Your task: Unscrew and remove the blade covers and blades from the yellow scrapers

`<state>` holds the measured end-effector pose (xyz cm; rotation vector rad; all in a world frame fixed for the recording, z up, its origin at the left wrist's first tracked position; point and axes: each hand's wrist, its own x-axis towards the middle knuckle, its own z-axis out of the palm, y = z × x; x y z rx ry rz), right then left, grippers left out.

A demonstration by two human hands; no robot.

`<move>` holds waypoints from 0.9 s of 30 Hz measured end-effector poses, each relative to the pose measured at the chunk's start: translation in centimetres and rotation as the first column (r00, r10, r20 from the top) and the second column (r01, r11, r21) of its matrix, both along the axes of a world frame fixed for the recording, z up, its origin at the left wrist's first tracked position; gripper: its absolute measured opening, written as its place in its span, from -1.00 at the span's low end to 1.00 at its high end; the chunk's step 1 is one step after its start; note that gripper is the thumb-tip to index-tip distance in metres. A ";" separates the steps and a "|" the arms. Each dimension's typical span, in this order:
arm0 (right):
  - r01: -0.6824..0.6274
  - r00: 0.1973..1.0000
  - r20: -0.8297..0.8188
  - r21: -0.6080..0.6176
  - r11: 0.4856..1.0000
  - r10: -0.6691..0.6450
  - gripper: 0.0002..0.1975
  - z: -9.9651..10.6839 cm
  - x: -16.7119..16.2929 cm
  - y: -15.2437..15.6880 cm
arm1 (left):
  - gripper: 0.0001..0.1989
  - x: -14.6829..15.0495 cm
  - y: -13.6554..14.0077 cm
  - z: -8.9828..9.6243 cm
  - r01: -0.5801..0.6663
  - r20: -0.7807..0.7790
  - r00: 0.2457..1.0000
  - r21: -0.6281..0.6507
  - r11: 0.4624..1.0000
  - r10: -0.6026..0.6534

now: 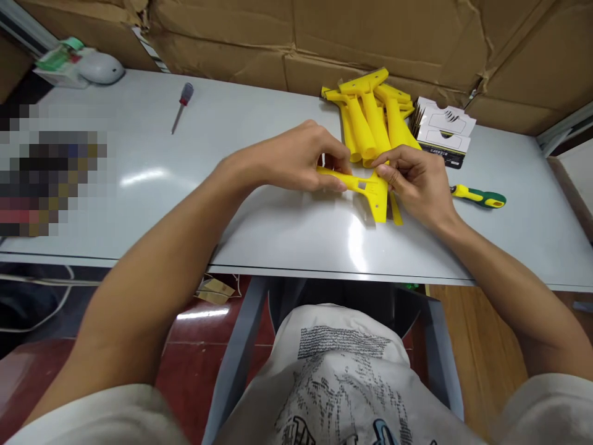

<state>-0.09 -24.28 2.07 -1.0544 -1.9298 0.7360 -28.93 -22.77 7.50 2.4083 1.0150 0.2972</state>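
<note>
A yellow plastic scraper (377, 201) with a T-shaped head is held low over the white table. My left hand (308, 157) is closed around its handle, fingers on top and thumb along the near side. My right hand (419, 182) pinches with thumb and forefinger at the far end of the head. Beside the head a narrow yellow strip (396, 210) slants down from under my right hand; whether it is separate is hidden. Just beyond both hands lies a pile of similar yellow scrapers (365, 117), handles toward me.
White and black small boxes (445, 133) stand right of the pile. A green and yellow-handled tool (479, 196) lies by my right wrist. A screwdriver (185, 99) lies at back left, near a grey rounded device (99, 67). Cardboard (222, 31) lines the table's back edge.
</note>
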 end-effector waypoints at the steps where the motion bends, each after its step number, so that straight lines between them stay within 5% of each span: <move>1: -0.005 1.000 -0.019 -0.019 1.000 0.005 -0.67 0.0 -0.1 0.0 | -0.71 0.1 -0.1 0.2 -0.005 -0.005 1.000 -0.020 1.000 0.005; 7: -0.016 0.972 -0.227 -0.295 0.955 -0.053 -0.61 0.5 0.3 0.4 | -0.71 -0.4 -0.4 1.4 -0.004 -0.042 0.999 -0.082 0.997 0.001; 12: -0.090 0.970 -0.236 -0.589 0.803 -0.065 -0.95 2.4 2.4 0.8 | -0.58 -2.8 1.2 0.7 0.023 -0.173 0.984 -0.111 0.994 -0.042; 15: 0.123 0.986 0.156 -0.418 0.900 -0.062 -0.73 3.1 2.6 -0.1 | -0.50 -3.5 2.3 -0.4 0.037 -0.177 0.983 -0.052 0.998 -0.046; 19: 0.280 0.687 0.707 -0.046 0.959 -0.167 -0.55 2.7 1.1 -2.0 | -0.53 -2.9 2.7 -1.4 0.020 -0.168 0.986 0.046 0.999 -0.013; 23: 0.237 0.534 0.827 0.056 0.970 -0.178 -0.65 1.9 0.1 -2.7 | -0.60 -2.0 2.3 -1.8 0.008 -0.152 0.988 0.090 0.996 0.006; 27: 0.192 0.611 0.773 0.061 0.980 -0.168 -0.78 1.8 1.2 -1.8 | -0.61 -1.8 2.1 -2.1 0.013 -0.127 0.992 0.132 0.991 0.004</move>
